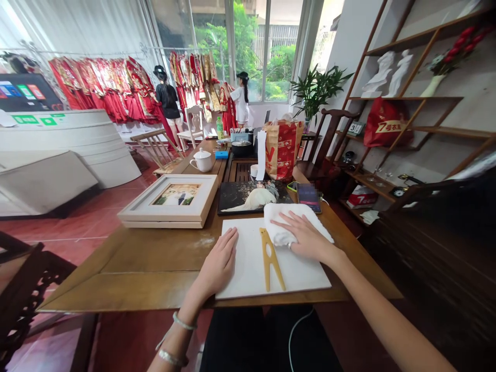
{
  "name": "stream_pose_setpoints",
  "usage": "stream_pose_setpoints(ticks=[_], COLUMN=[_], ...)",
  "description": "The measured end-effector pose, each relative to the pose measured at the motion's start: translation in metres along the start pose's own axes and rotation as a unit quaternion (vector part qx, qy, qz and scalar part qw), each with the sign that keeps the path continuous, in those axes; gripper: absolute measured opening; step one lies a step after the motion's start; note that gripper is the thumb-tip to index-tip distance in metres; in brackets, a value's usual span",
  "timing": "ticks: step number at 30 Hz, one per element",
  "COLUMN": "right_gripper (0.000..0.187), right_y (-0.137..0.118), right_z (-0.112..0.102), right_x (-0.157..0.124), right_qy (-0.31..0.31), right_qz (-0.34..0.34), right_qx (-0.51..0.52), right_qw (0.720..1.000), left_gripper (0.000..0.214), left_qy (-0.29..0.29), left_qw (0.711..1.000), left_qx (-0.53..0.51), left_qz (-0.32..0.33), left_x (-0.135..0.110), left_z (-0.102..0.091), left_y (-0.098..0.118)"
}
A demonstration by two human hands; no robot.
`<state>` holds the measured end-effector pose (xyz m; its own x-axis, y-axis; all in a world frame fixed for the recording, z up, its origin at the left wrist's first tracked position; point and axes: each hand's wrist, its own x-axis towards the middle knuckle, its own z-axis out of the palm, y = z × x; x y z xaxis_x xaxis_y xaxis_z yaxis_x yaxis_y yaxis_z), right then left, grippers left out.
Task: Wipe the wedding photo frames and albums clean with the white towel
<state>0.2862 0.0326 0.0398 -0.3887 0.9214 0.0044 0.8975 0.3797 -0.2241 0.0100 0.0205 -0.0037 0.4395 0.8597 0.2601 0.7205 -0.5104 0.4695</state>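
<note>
A white board (248, 263) lies flat near the table's front edge. My left hand (222, 261) rests along its left edge, fingers stretched out side by side, holding nothing. Over the board's far right corner is a folded white towel (318, 222). My right hand (304, 235) lies flat on this towel with spread fingers, not gripping it. Between my hands, a yellow A-shaped piece (267, 258) lies on the board, its two legs pointing toward me. Just beyond the board is a dark picture panel (248, 199) showing a white dress.
On the wooden table (147, 263) are a framed photo (170, 199), a white lidded cup (201, 160), a phone (309, 198) and a red-and-tan paper bag (284, 150). Shelves stand at right. Two people (166, 98) are by the red garments at the back.
</note>
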Motion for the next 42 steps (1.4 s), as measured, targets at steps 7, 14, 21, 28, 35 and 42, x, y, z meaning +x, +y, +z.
stream_pose_setpoints(ticks=[7, 14, 21, 28, 35, 42], right_gripper=[0.088, 0.104, 0.101, 0.080, 0.082, 0.102], right_y=[-0.013, -0.042, -0.036, -0.013, -0.041, -0.089], right_z=[0.004, 0.020, 0.011, -0.008, 0.000, 0.012], right_x=[-0.027, -0.127, -0.104, 0.005, 0.000, -0.098], right_qy=[0.012, 0.002, -0.012, -0.033, -0.024, -0.073], right_qz=[0.001, -0.035, -0.029, 0.025, 0.029, -0.041], right_qx=[-0.010, 0.005, 0.016, 0.049, 0.033, 0.046], right_qw=[1.000, 0.999, 0.999, 0.998, 0.999, 0.995], left_gripper=[0.046, 0.046, 0.046, 0.046, 0.046, 0.046], left_qy=[-0.005, 0.003, 0.001, 0.002, 0.006, 0.011], left_qw=[1.000, 1.000, 1.000, 1.000, 1.000, 1.000], left_qx=[0.007, 0.009, 0.007, 0.007, 0.009, 0.006], left_qz=[-0.013, -0.004, -0.002, 0.009, 0.005, 0.009], left_x=[0.001, 0.001, 0.000, -0.001, -0.001, 0.000], left_z=[0.000, 0.002, 0.001, 0.000, 0.001, 0.004], left_y=[0.003, 0.002, 0.002, 0.001, 0.001, -0.002])
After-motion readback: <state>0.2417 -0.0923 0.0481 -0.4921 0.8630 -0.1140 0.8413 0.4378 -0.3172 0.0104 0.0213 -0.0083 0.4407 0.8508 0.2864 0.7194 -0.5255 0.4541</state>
